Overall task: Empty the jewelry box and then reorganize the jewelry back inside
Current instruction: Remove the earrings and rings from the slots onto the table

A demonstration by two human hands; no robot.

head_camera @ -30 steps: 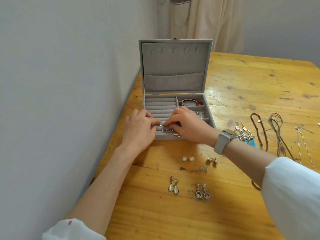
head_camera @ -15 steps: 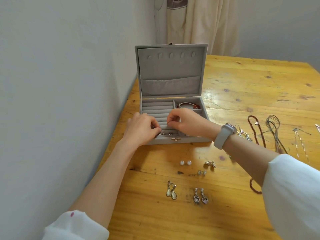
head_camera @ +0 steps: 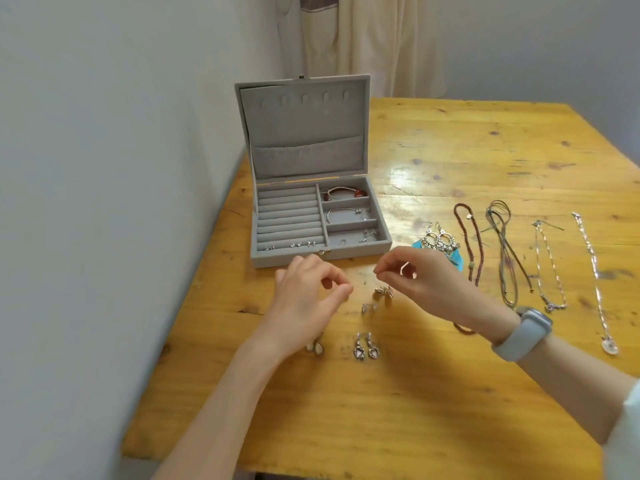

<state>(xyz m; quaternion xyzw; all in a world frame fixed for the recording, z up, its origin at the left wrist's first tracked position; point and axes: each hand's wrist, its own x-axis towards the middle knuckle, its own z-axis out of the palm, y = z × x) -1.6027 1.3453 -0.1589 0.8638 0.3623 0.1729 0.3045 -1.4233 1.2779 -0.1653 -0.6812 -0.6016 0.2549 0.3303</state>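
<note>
Left hand: we see the left hand (head_camera: 308,292) hovering over the bench (head_camera: 450,393) just in front of the jewelry box (head_camera: 320,216), thumb and forefinger pinched together, other fingers loosely curled; whether anything sits in the pinch we cannot tell.
Right hand: the right hand (head_camera: 429,282) hangs beside it, thumb and forefinger tips closed in a pinch just above the small stud pair (head_camera: 383,292); something tiny may be between the tips, but we cannot make it out. A grey watch (head_camera: 523,332) wraps this wrist.
Gap between hands: the two pinches face each other, near but apart.
Jewelry box: open, lid upright, standing on the bench close to the wall (head_camera: 104,202); neither hand touches it.
Ring rolls: we count a few small studs (head_camera: 299,244) tucked in the front roll, on the left side of the box.
Right compartments: a red bead bracelet (head_camera: 343,192) in the back one, a silver bangle (head_camera: 344,213) in the middle one, small pieces in the front one.
Bench, near the hands: another little earring pair (head_camera: 367,308) lies below the studs; a dark drop pair (head_camera: 366,347) lies nearer us; a pale drop pair (head_camera: 317,345) is half hidden by the left wrist.
Bench, to the right: feather earrings (head_camera: 441,245), a brown bead strand (head_camera: 472,244), a grey cord necklace (head_camera: 505,251) and two silver chains (head_camera: 550,271) lie side by side, well apart from the box.
</note>
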